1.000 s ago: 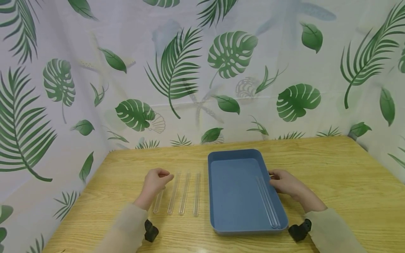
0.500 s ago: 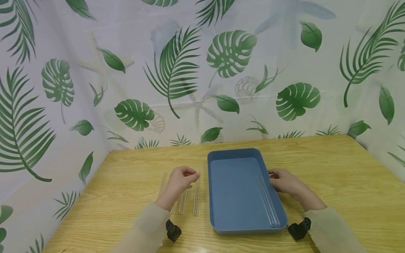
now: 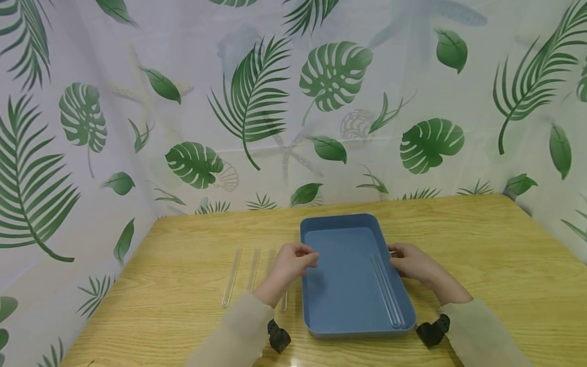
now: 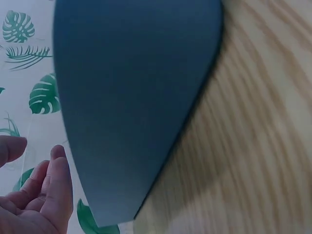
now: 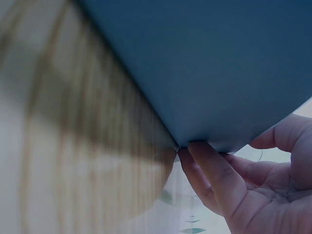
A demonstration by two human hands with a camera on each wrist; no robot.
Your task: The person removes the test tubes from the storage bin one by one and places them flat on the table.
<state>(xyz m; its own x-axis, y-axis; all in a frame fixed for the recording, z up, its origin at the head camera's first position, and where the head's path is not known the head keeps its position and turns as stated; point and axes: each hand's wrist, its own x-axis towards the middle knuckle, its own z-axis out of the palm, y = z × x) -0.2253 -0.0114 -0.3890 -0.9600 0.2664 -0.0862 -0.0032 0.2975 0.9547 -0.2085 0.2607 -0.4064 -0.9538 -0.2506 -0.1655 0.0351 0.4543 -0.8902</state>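
A blue rectangular tray rests on the wooden table. Two slim clear test tubes lie side by side along its right wall. Left of the tray, several similar clear tubes lie in a row, partly covered by my left arm. My left hand hovers over the tray's left rim; the left wrist view shows a gap between thumb and fingers, with nothing in it. At the right wall my right hand grips the tray, thumb at the rim and fingers against the outer side.
The wooden table extends past the tray on both sides. Behind it hangs a white cloth printed with green leaves. A dark wrist camera sits under the left sleeve, another dark camera at the right wrist.
My left hand has moved rightward from above the leftmost tube, across the row, to the tray's left rim. The tubes on the table lie where they were. The right hand stays on the tray.
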